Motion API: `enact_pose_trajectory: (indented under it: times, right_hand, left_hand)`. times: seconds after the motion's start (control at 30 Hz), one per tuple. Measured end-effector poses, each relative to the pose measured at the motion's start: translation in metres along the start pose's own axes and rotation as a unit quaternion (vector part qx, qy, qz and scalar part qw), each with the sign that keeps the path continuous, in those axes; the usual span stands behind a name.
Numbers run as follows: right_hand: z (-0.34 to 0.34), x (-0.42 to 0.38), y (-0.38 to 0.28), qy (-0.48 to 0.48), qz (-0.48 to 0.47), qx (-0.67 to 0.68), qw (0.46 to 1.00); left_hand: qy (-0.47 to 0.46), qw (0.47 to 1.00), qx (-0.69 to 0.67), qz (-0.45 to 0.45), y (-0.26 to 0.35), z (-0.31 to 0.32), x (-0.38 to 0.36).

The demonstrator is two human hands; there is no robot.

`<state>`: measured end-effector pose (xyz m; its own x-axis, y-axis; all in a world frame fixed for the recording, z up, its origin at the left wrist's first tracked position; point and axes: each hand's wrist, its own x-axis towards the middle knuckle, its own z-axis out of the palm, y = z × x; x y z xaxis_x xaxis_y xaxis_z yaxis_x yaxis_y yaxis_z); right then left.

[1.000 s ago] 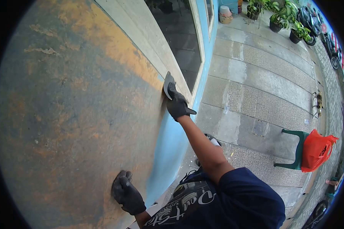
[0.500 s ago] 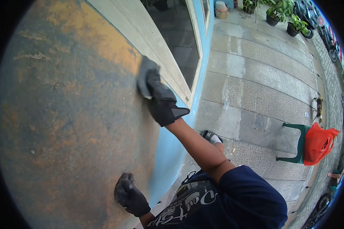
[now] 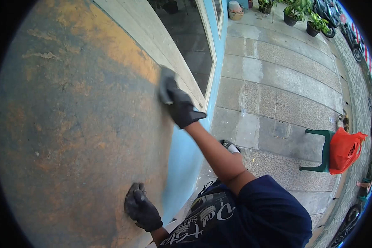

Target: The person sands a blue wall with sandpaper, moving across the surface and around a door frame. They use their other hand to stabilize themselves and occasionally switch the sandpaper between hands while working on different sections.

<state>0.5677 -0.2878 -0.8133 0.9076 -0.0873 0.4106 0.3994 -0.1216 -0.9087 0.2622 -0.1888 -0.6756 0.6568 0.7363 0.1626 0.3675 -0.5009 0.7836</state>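
Note:
My right hand [image 3: 181,106], in a black glove, grips a flat dark grey pad [image 3: 166,84] with a pale lower edge. It presses the pad against the right edge of a large scuffed board [image 3: 91,136], beside a yellowish-orange patch. Motion slightly blurs the pad. Lower down, my left hand [image 3: 142,208], gloved too, rests against the board with its fingers curled together. I cannot tell what, if anything, is inside those fingers. The board's surface is mottled grey-brown with worn orange streaks.
Beyond the board run a cream frame [image 3: 169,49] with dark glass and a light blue wall [image 3: 182,165]. On the tiled pavement stands a green stool [image 3: 326,151] with a red plastic bag [image 3: 346,151]. Potted plants [image 3: 295,12] and motorbikes line the far side.
My right hand and the pad have moved a little right and down along the board's edge. My left hand stays at nearly the same spot. The whole view has shifted slightly.

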Motion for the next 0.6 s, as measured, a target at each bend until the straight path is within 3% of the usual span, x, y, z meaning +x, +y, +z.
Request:
enact_pose_trajectory:
  times: [0.03, 0.07, 0.13, 0.17, 0.2, 0.23, 0.27, 0.33, 0.4, 0.47, 0.5, 0.53, 0.6]
  right_hand:
    - [-0.001, -0.013, 0.054, -0.051, 0.05, -0.081, 0.994]
    - [-0.015, -0.019, 0.062, -0.133, 0.154, -0.061, 0.977]
    - [-0.004, -0.017, 0.048, -0.056, 0.084, -0.122, 0.987]
    - [0.014, -0.004, 0.041, 0.134, -0.125, -0.163, 0.969]
    - [-0.01, 0.007, -0.018, -0.002, 0.005, -0.09, 0.996]
    - [0.005, 0.018, -0.019, 0.06, -0.114, -0.066, 0.989]
    - [-0.004, 0.029, -0.063, 0.034, -0.132, -0.054, 0.989]
    - [-0.015, 0.031, -0.067, 0.055, -0.167, -0.037, 0.984]
    - [-0.008, 0.01, 0.015, -0.082, 0.061, -0.102, 0.99]
    - [-0.008, -0.018, 0.082, -0.099, 0.137, 0.028, 0.985]
    - [0.008, -0.016, 0.1, -0.101, 0.092, -0.128, 0.982]
    - [0.022, -0.011, 0.081, 0.032, -0.023, -0.227, 0.973]
    - [-0.012, 0.024, -0.036, -0.094, 0.03, -0.124, 0.987]
  left_hand:
    - [0.001, 1.0, 0.002, -0.004, -0.003, -0.002, -0.003]
    - [-0.004, 1.0, 0.018, 0.007, -0.004, -0.003, -0.002]
    - [-0.01, 0.999, 0.02, 0.032, 0.0, 0.006, 0.008]
    - [0.001, 1.0, 0.015, 0.013, 0.003, 0.01, 0.009]
    - [0.009, 1.0, 0.024, -0.011, 0.003, 0.003, 0.002]
    - [0.008, 1.0, 0.027, -0.012, 0.004, 0.001, -0.001]
    - [0.01, 1.0, 0.02, -0.019, 0.006, 0.002, -0.003]
    - [0.008, 0.999, 0.021, -0.024, 0.009, 0.006, 0.007]
    - [0.002, 1.0, 0.014, -0.012, 0.005, 0.005, 0.006]
    - [0.004, 1.0, 0.016, -0.019, 0.004, 0.002, 0.004]
    - [0.004, 1.0, 0.007, -0.016, 0.005, 0.006, 0.008]
    - [0.006, 1.0, -0.005, -0.013, 0.006, 0.016, 0.014]
    - [0.0, 0.999, 0.019, -0.03, 0.006, 0.006, 0.009]
